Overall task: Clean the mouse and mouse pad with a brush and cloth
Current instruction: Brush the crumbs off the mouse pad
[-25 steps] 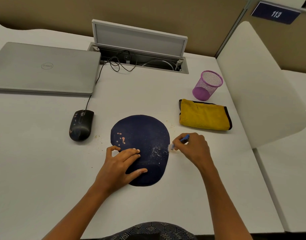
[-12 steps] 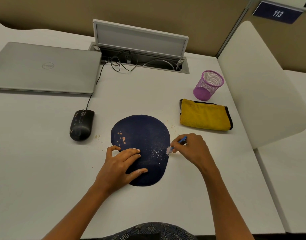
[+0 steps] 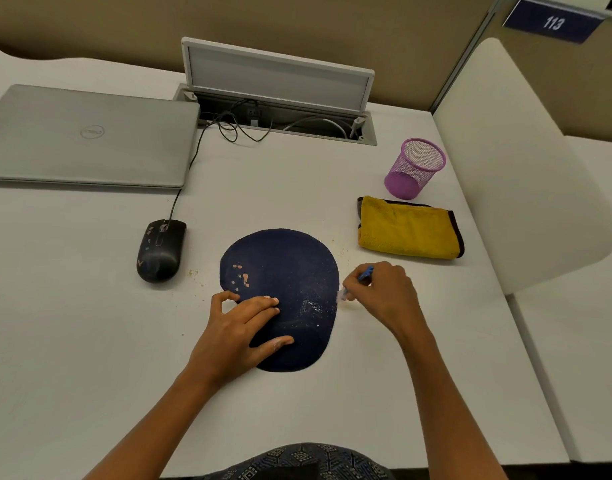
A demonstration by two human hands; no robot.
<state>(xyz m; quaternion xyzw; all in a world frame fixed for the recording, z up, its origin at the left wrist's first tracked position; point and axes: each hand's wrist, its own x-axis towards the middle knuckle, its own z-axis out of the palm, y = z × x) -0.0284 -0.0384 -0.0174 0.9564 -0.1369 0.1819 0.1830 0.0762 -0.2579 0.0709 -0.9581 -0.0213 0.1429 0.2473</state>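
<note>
A dark blue mouse pad [image 3: 287, 268] lies on the white desk, with pale specks near its right edge and orange spots at its left. My left hand [image 3: 240, 332] presses flat on the pad's lower left part, fingers straight. My right hand [image 3: 382, 294] pinches a small blue brush [image 3: 365, 273]; its whitish bristles touch the pad's right edge. A black wired mouse [image 3: 160, 251] with orange marks sits left of the pad. A folded yellow cloth [image 3: 408, 228] lies to the right, beyond my right hand.
A closed grey laptop [image 3: 86, 136] lies at the back left. An open cable hatch [image 3: 280, 95] sits at the back middle. A purple mesh cup [image 3: 415, 168] stands behind the cloth. A white divider panel [image 3: 515, 161] bounds the right side. Crumbs lie around the pad.
My right hand has made small strokes with the brush along the pad's right edge, in toward the pad and back out. My left hand has stayed put.
</note>
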